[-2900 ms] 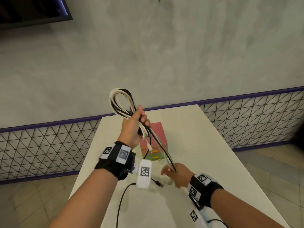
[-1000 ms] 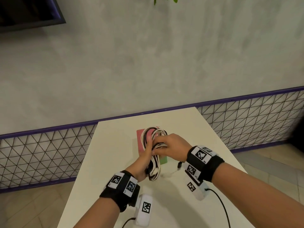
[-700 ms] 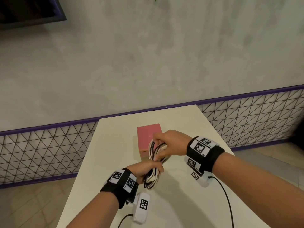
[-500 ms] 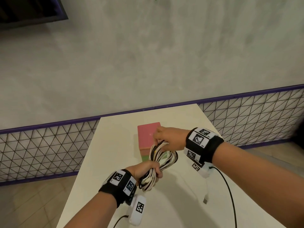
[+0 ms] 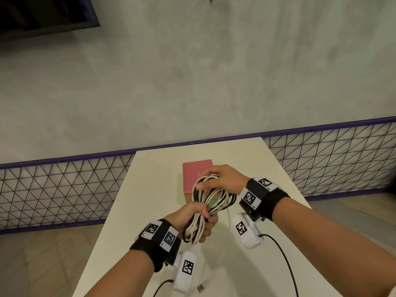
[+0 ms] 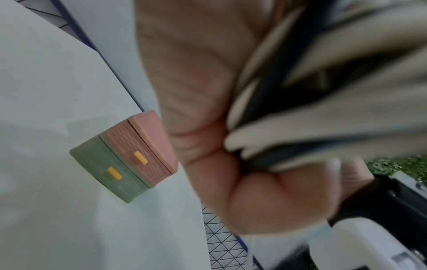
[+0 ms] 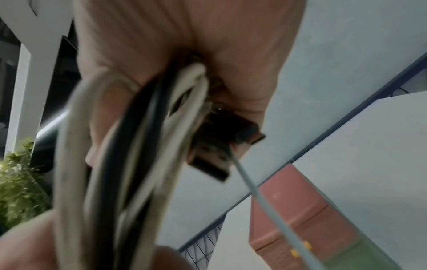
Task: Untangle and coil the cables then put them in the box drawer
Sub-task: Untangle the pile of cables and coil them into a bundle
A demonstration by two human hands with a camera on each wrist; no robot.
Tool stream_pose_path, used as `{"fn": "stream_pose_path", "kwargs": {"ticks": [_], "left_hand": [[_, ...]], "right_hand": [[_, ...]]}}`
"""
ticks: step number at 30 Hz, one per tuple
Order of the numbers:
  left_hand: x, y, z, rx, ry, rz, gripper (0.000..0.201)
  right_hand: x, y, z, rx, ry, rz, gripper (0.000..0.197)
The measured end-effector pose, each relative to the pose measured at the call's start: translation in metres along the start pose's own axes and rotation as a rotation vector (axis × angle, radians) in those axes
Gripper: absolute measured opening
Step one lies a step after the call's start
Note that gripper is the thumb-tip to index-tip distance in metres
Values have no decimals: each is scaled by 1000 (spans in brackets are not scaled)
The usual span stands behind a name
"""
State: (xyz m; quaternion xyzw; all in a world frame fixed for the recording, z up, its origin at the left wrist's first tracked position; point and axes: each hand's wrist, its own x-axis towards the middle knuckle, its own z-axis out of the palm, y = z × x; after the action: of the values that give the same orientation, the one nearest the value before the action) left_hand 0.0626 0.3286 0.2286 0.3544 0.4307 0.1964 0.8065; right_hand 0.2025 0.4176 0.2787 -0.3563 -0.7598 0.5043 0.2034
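Item one: a bundle of looped white and black cables [image 5: 209,202], which we hold above the cream rectangular table [image 5: 150,189]. Our left hand [image 5: 192,219] has its fingers wrapped tight round the lower end of the bundle; our right hand [image 5: 222,179] pinches the upper loops between thumb and fingers. One thin pale strand hangs from the bundle to a USB plug [image 5: 200,288] lying on the table near us.

Item two: a small plastic drawer box [image 6: 129,157], pink upper drawer, green lower drawer, each with an orange handle, both pushed in. It stands on the table just beyond our hands.
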Motion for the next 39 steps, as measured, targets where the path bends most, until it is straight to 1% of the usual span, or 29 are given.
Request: {"fn": "stream_pose_path", "kwargs": {"ticks": [1,4,8,10,12,13,14,17,20,22,24,25,26,27,29,30,31,33,34,35,37,39], "left_hand": [[1,0,1,-8,16,25,12],[3,2,4,9,97,99,16],[5,2,9,11,281,158,17],[8,1,9,61,374,198,21],[11,2,10,115,426,226,35],[13,2,10,125,435,235,40],[13,3,11,132,445,249,41],[16,3,11,84,408,287,35],[19,-1,8,27,347,352,14],[21,-1,7,-25,327,348,9],[23,1,9,-63,339,334,10],[24,2,8,-83,352,326,15],[24,3,8,-96,363,316,23],[24,3,7,-106,369,313,30],[25,3,2,-132,385,320,44],[25,4,1,-149,405,331,55],[25,4,-2,-164,423,356,66],[23,6,-4,-188,438,409,81],[22,8,-7,-197,443,434,78],[22,9,-10,-208,448,460,70],[23,12,-18,-234,453,486,53],[22,18,-21,-249,504,487,34]], "right_hand": [[0,-3,1,9,40,-24,34],[1,-9,7,94,182,-80,24],[3,-10,16,186,336,-82,13],[5,-12,18,173,368,-89,10],[7,-14,20,158,362,-89,8],[7,-15,20,154,359,-81,8],[8,-14,20,157,357,-76,7],[11,-11,19,182,365,-62,8],[11,-12,20,210,371,-54,6],[10,-16,17,227,342,-42,7],[10,-19,11,262,254,-6,10],[10,-19,8,328,194,22,13],[9,-18,4,457,135,58,17],[9,-17,1,636,82,102,24],[8,-10,-7,942,39,168,48],[9,-4,-9,1020,56,181,57],[8,2,-10,1070,64,186,61],[6,17,-7,1037,89,200,60],[3,24,-3,965,85,202,56],[0,33,2,890,60,213,51],[-10,49,15,766,-38,253,40],[-21,58,28,678,-156,278,34]]}}
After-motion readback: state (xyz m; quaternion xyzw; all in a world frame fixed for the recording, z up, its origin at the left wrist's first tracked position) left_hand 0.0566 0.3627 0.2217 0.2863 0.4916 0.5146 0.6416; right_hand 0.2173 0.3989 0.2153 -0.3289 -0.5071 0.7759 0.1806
